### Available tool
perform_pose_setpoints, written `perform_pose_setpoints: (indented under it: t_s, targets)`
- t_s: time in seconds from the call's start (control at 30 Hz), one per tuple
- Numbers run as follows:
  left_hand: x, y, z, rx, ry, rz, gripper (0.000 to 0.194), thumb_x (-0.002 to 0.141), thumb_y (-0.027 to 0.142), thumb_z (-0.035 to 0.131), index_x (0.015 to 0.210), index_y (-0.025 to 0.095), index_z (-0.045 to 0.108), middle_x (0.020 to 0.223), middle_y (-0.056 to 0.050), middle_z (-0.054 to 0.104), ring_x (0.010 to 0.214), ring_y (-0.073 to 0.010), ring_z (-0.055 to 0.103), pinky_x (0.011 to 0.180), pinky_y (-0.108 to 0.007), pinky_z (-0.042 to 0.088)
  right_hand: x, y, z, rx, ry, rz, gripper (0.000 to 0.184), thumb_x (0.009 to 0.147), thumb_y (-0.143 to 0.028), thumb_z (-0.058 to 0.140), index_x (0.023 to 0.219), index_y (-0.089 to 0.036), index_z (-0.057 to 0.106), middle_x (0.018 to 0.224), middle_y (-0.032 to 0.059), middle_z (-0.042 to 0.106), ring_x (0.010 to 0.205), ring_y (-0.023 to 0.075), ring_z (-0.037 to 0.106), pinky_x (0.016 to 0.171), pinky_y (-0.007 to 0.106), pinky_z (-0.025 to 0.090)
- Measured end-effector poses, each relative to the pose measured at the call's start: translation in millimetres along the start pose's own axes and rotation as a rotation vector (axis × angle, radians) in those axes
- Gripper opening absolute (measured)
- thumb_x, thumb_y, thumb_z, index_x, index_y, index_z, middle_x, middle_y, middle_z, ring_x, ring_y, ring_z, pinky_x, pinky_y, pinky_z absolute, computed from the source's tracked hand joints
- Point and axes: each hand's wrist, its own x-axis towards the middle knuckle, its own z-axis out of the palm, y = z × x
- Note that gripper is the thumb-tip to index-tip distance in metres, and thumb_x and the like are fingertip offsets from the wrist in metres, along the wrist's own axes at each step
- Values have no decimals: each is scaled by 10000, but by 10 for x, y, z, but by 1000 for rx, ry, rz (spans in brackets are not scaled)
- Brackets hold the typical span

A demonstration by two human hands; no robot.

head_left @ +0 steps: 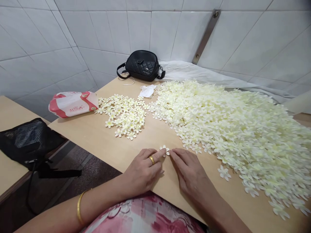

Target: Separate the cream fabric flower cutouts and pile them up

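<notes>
A single small pale flower [164,150], seemingly artificial, is between my two hands just above the table's front part. My left hand [145,169], with a gold ring, pinches it from the left, the index fingertip on its petals. From the other side, the bent fingers of my right hand [189,168] meet its right petal edge; the right thumb is mostly hidden. A big heap of similar cream-white flowers [225,126] spreads over the table's right side. Left of it lies a smaller, flatter group of flowers [126,116] with yellowish centres. One loose flower [224,173] sits beside my right hand.
A red and white paper bag [74,104] lies at the table's left edge. Behind are a black handbag [142,65], a crumpled tissue [147,91] and white sheeting [184,69] along the tiled wall. A black mesh bag [28,140] rests on another table at left.
</notes>
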Motion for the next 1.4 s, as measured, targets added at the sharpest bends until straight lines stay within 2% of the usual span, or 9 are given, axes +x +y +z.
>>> perform_pose_setpoints:
  t_s: [0.33,0.6,0.73,0.83,0.93,1.0,1.17,1.3,1.4]
  targets:
    - [88,12,56,45,45,23,148,806,200,458,795,121,582,1083,-114,599,975,-225,483,821,-379,446,15,-66,15,-121,6,-36,467,701,4,379,1148,-64,494,1098,171,513,1034,253,432,852,411,389]
    - [203,-14,26,-33,-28,25,182,806,211,435,686,135,549,857,-103,612,830,-204,505,734,-382,446,99,-129,-1,-221,-84,-45,388,716,-41,403,1066,-60,570,1039,174,560,962,278,466,831,449,396]
    - [251,-21,19,-73,-45,16,208,810,213,421,672,137,556,816,-98,613,765,-182,513,732,-371,451,148,-124,-10,-187,-74,-43,377,694,-33,398,1017,-74,588,973,173,575,923,279,477,831,463,385]
    - [230,-4,23,-77,-26,17,212,813,215,420,690,135,573,868,-120,627,822,-184,538,778,-355,459,191,-94,-22,-1,-9,46,313,742,-53,397,986,-115,584,940,137,579,868,236,495,795,414,408]
    - [191,15,29,-48,22,28,215,813,227,429,709,122,585,964,-156,624,911,-201,545,855,-357,443,242,-76,-18,203,70,221,241,806,-93,390,954,-162,568,897,86,581,842,191,509,761,341,426]
    - [174,22,36,-36,37,32,214,810,230,436,707,117,585,996,-168,617,931,-209,544,873,-360,438,280,-81,-4,261,99,314,208,818,-113,396,938,-172,555,854,68,576,814,179,511,733,317,428]
    - [160,22,65,-66,69,18,186,805,216,440,702,136,572,951,-137,632,900,-199,544,860,-361,452,370,-121,23,187,2,421,175,793,-105,402,879,-159,545,802,64,538,789,191,488,711,330,402]
    - [138,9,83,-106,78,13,165,805,211,442,716,139,561,1000,-138,615,927,-196,534,874,-363,443,409,-121,-11,178,-98,448,196,785,-95,396,902,-173,533,838,55,537,818,192,484,738,342,377]
    - [122,-3,100,-165,75,-3,145,810,183,428,748,141,552,995,-131,608,943,-187,530,873,-347,439,406,-122,-38,205,-107,445,192,776,-90,398,875,-191,527,842,39,541,818,184,480,732,333,365]
